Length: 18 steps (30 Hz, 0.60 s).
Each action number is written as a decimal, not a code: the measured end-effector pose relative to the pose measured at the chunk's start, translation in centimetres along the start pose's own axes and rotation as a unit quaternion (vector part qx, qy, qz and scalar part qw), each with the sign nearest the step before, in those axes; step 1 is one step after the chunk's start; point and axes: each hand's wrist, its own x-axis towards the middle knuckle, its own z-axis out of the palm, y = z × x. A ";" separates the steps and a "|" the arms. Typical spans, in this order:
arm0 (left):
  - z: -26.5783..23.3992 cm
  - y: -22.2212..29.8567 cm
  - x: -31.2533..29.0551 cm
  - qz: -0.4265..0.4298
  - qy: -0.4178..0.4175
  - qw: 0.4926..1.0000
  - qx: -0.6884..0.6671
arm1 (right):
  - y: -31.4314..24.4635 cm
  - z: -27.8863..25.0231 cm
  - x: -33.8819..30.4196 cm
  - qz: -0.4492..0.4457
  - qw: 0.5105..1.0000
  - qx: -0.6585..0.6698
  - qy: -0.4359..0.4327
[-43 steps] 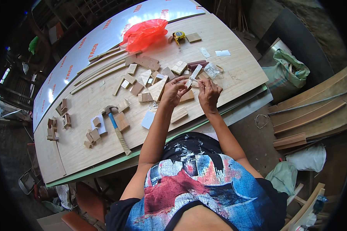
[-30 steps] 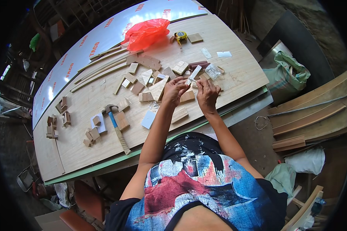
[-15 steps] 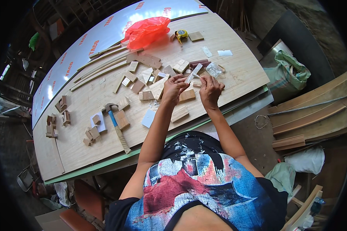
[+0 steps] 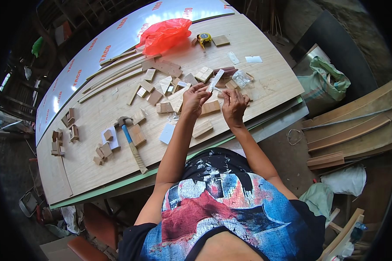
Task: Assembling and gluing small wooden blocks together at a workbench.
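Above the work table's near right part, my left hand (image 4: 194, 100) is closed in a pinch on a thin white strip (image 4: 216, 81) that slants up and away from the fingers. My right hand (image 4: 234, 105) is closed just beside it, fingertips pinching a small pale end near the strip's lower part. Whether that end belongs to the strip I cannot tell. Beneath and around the hands lie several wood blocks (image 4: 210, 107) and a crumpled clear plastic bag (image 4: 241, 78).
A hammer (image 4: 131, 141) lies left of my arms, near small wood blocks (image 4: 103, 151). Little wooden assemblies (image 4: 74, 133) stand at the far left. Toward the back are wood strips (image 4: 113, 82), a red plastic bag (image 4: 165, 35) and a yellow tape measure (image 4: 204, 39). A sack (image 4: 324, 82) stands right of the table (image 4: 265, 104).
My right hand has shifted slightly left and toward me. The white strip has tilted more upright and moved a little left; my left hand has barely moved.
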 end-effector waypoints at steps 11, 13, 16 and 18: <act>0.0 0.0 -0.3 -0.011 -0.024 1.000 0.002 | 0.5 0.7 0.5 0.003 0.999 -0.035 0.004; -0.3 -0.1 -0.2 -0.003 -0.006 1.000 -0.005 | 0.0 0.5 0.3 -0.002 1.000 -0.026 -0.003; -0.6 -0.2 0.0 0.002 -0.002 1.000 -0.013 | -0.5 0.2 -0.3 -0.014 0.999 -0.028 -0.017; -0.7 -0.2 0.1 0.001 -0.003 1.000 -0.016 | -0.6 0.1 -0.4 -0.012 1.000 0.003 -0.022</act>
